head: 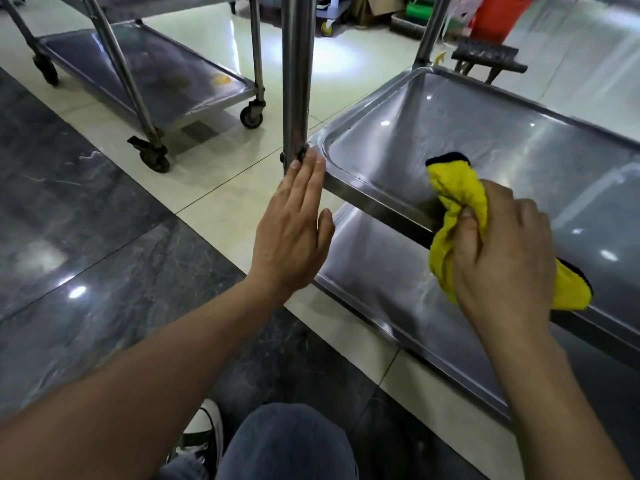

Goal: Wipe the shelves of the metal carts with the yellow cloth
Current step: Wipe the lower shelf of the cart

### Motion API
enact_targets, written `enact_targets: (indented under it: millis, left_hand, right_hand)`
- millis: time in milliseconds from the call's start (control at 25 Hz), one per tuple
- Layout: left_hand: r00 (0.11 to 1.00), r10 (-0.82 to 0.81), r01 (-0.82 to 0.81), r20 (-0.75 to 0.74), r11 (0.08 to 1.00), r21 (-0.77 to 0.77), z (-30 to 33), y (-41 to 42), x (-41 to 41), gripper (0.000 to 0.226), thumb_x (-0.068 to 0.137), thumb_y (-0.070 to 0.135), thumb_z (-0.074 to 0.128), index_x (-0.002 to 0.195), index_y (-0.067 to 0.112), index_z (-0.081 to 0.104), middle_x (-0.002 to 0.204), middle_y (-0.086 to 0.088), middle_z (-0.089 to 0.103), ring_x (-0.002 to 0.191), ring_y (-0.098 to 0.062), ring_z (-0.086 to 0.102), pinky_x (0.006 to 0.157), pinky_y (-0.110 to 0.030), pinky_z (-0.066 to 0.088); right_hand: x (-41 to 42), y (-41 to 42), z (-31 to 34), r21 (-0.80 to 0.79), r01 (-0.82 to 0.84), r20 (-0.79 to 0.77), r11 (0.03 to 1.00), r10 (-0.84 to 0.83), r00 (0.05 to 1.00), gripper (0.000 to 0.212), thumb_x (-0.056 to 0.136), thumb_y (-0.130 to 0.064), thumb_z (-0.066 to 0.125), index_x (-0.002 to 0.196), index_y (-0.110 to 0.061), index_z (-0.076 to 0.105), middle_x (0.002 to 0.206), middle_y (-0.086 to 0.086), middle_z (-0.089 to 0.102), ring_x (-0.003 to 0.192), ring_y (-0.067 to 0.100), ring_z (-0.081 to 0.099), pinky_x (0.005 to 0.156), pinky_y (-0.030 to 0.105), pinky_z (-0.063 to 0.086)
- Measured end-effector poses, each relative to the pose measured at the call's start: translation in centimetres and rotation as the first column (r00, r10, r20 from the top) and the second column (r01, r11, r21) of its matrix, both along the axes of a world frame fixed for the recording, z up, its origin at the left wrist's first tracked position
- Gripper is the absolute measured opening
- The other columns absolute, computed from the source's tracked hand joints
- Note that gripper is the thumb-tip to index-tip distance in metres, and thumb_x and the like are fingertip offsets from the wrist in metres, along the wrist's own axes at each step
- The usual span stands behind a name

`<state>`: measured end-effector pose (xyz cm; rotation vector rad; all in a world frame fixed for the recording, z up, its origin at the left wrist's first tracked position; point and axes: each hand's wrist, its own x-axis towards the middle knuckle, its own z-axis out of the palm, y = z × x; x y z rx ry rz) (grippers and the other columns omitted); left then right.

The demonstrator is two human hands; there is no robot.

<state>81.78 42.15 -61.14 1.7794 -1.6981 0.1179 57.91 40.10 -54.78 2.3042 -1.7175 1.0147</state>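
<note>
The right hand is gripping the bunched yellow cloth at the near rim of the middle shelf, whose length is running away rightward. The left hand is resting flat, fingers straight, against the cart's corner post.

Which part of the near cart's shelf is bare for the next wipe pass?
The shelf is bare from the yellow cloth to its far rim. The near edge is crowded: right hand grips the cloth, left hand touches the corner post.
</note>
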Motion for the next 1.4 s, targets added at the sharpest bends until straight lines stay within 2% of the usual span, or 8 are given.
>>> enact_targets:
  millis: [240, 360, 520, 680, 800, 1040, 1240, 1400]
  left_hand:
    - [0.998, 0.061, -0.054, -0.031, 0.982, 0.181, -6.4, 3.4, -1.1, 0.07, 0.097, 0.018, 0.042, 0.16, 0.003, 0.015, 0.169, -0.015, 0.009, 0.157, -0.03, 0.003, 0.128, -0.043, 0.012]
    - [0.998, -0.066, 0.052, 0.016, 0.898, 0.436, -11.1, 4.2, -1.5, 0.072, 0.101, 0.022, 0.044, 0.162, 0.011, 0.008, 0.17, -0.012, 0.004, 0.157, -0.027, 0.0, 0.129, -0.041, 0.005]
    - [0.978, -0.205, 0.142, 0.042, 0.796, 0.588, -16.0, 2.6, -1.8, 0.07, 0.103, 0.026, 0.04, 0.163, 0.017, 0.006, 0.17, -0.014, 0.005, 0.157, -0.028, 0.002, 0.129, -0.037, 0.004]
    - [0.979, -0.184, 0.091, 0.083, 0.77, 0.631, -19.2, 0.7, -1.6, 0.067, 0.104, 0.032, 0.036, 0.163, 0.018, 0.007, 0.17, -0.013, 0.005, 0.157, -0.028, 0.0, 0.128, -0.039, 0.006]
    - [0.982, -0.17, 0.091, 0.082, 0.805, 0.586, -20.3, 0.6, -1.3, 0.068, 0.101, 0.034, 0.038, 0.162, 0.017, 0.014, 0.17, -0.009, 0.01, 0.157, -0.026, 0.004, 0.126, -0.035, 0.004]
    - [0.994, -0.105, 0.103, -0.032, 0.788, 0.607, -21.0, 1.6, -2.4, 0.079, 0.099, 0.033, 0.039, 0.162, 0.013, -0.004, 0.17, -0.007, -0.011, 0.157, -0.02, -0.007, 0.128, -0.036, 0.007]
    - [0.996, -0.053, 0.083, -0.067, 0.775, 0.627, -20.9, 1.3, -3.2, 0.081, 0.097, 0.03, 0.039, 0.161, 0.018, -0.01, 0.169, -0.001, -0.017, 0.156, -0.019, -0.014, 0.128, -0.035, 0.002]
    - [0.997, -0.072, 0.068, -0.02, 0.758, 0.648, -20.7, 1.5, -2.6, 0.08, 0.099, 0.032, 0.039, 0.161, 0.019, -0.009, 0.169, -0.001, -0.016, 0.157, -0.022, -0.011, 0.128, -0.036, 0.0]
  right_hand:
    - [0.7, 6.3, -8.7, 0.044, -0.282, 0.082, 0.958, 0.278, 0.957, 0.043, 0.103, -0.031, 0.039, 0.137, -0.01, 0.055, 0.108, 0.012, 0.059, 0.093, 0.027, 0.05, 0.08, 0.042, 0.043]
    - [1.1, 6.7, -15.2, 0.409, -0.215, 0.346, 0.887, 0.067, 0.936, 0.038, 0.106, -0.028, 0.039, 0.139, -0.021, 0.056, 0.121, 0.0, 0.062, 0.109, 0.019, 0.055, 0.095, 0.047, 0.048]
    - [1.5, 2.2, -19.8, 0.418, -0.123, 0.463, 0.9, -0.094, 0.881, 0.038, 0.104, -0.036, 0.038, 0.133, -0.02, 0.055, 0.121, 0.001, 0.062, 0.11, 0.021, 0.058, 0.098, 0.046, 0.049]
    - [3.2, -7.7, -22.7, 0.28, -0.08, 0.116, 0.957, 0.049, 0.992, 0.043, 0.104, -0.039, 0.043, 0.142, -0.02, 0.049, 0.132, 0.01, 0.061, 0.117, 0.028, 0.057, 0.1, 0.041, 0.046]
    - [4.7, -13.8, -25.4, 0.508, 0.047, -0.155, 0.86, 0.038, 0.987, 0.053, 0.105, -0.041, 0.04, 0.154, -0.022, 0.036, 0.158, 0.013, 0.038, 0.141, 0.034, 0.039, 0.117, 0.046, 0.029]
    - [10.9, -13.1, -28.8, 0.564, -0.419, -0.121, 0.712, 0.573, 0.811, 0.059, 0.104, -0.042, 0.037, 0.16, -0.031, 0.023, 0.168, 0.005, 0.018, 0.154, 0.026, 0.019, 0.125, 0.044, 0.019]
    - [8.6, -17.7, -27.4, 0.579, -0.138, -0.158, 0.804, 0.277, 0.948, 0.06, 0.106, -0.036, 0.034, 0.161, -0.019, 0.019, 0.167, 0.017, 0.016, 0.155, 0.032, 0.015, 0.126, 0.042, 0.008]
    - [7.4, -12.3, -27.5, 0.609, -0.5, -0.086, 0.616, 0.678, 0.73, 0.054, 0.105, -0.029, 0.041, 0.158, -0.031, 0.029, 0.167, 0.005, 0.021, 0.155, 0.023, 0.018, 0.124, 0.038, 0.013]
